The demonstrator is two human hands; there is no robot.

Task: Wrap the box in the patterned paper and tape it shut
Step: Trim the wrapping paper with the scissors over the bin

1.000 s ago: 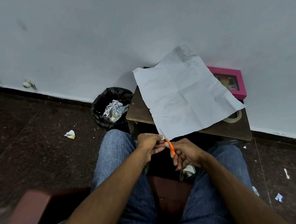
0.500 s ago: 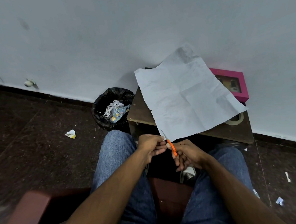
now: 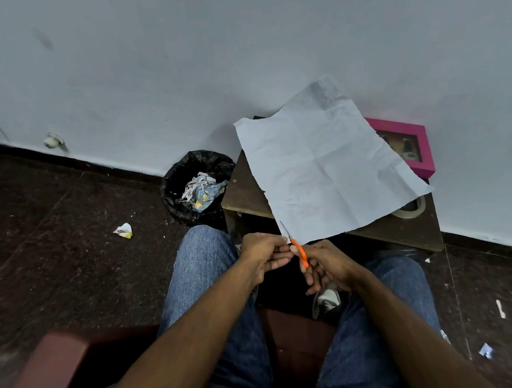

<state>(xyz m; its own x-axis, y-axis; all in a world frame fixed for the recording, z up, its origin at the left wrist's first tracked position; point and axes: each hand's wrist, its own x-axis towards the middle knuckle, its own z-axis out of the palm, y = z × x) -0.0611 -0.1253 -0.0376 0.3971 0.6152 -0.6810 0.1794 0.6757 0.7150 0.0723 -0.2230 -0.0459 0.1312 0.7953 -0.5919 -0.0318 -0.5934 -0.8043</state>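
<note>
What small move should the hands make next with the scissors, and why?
Probably close the orange-handled scissors and cut further along the paper sheet. The right hand grips them at the sheet's near corner, which the left hand pinches, while the pink box lies unwrapped.

Paper [image 3: 327, 168] hides part of the box [image 3: 406, 145] and tape roll [image 3: 412, 208].

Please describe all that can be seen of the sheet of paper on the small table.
The sheet of paper shows a plain pale grey side, creased by old folds; no pattern is visible. It lies spread on the small dark table, its far corner against the wall, its near edge overhanging. The left hand pinches its near corner beside the orange-handled scissors.
</note>
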